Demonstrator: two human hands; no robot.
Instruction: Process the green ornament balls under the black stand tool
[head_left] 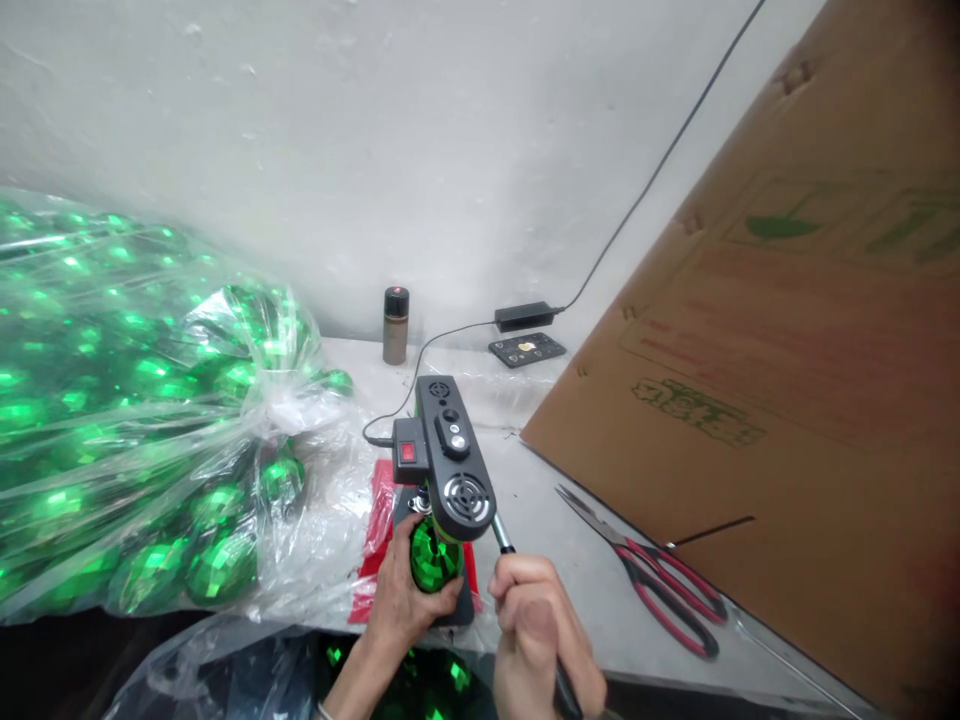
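My left hand (405, 590) is closed around a shiny green faceted ball (433, 556), holding it beneath the rounded front end of a black bench machine (455, 462). The ball's top is hidden under the machine's head. Fingers of my right hand (540, 630) wrap round the lever (568, 690), whose metal rod runs up to the machine's right side. A red switch (407, 452) sits on a small box at the machine's left. Red material (367, 590) lies under the machine's base.
A clear plastic bag (285, 410) of green balls fills the left side. Scissors (645, 580) lie on the right, beside a large cardboard box (750, 380). A dark-capped bottle (396, 327), a phone (526, 349) and a power adapter (523, 317) are near the wall. More green balls (442, 675) lie below the table edge.
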